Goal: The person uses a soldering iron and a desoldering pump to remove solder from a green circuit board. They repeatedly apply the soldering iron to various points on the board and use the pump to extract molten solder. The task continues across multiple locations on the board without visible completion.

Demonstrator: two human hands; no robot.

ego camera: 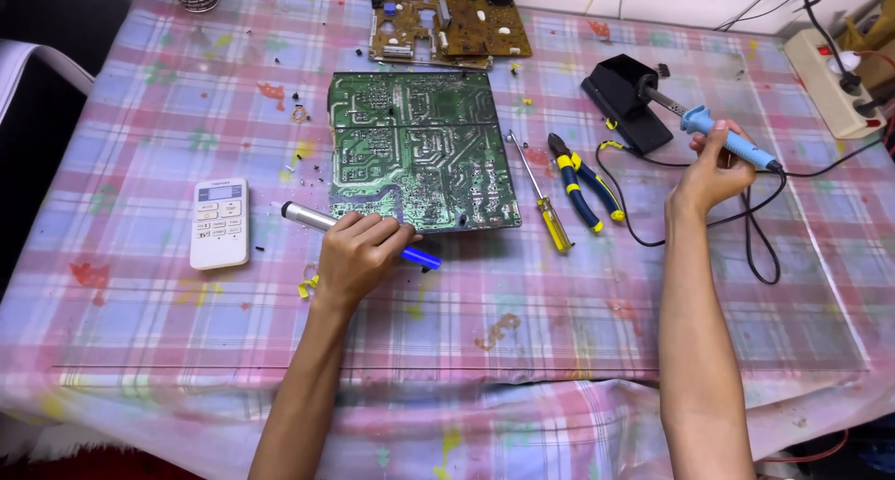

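Note:
My left hand (359,252) grips a silver and blue desoldering pump (308,217) lying on the checked tablecloth, just below the near edge of a large green circuit board (419,149). My right hand (713,168) holds a light blue soldering iron (732,140) by its handle. The iron's tip rests in or at the black stand (625,98). Its black cable (755,228) loops across the cloth below my right hand.
A yellow-handled screwdriver (541,196) and blue-yellow pliers (583,182) lie right of the green board. A brown circuit board (447,28) lies behind it. A white remote control (220,222) is at the left, a power strip (830,79) at far right.

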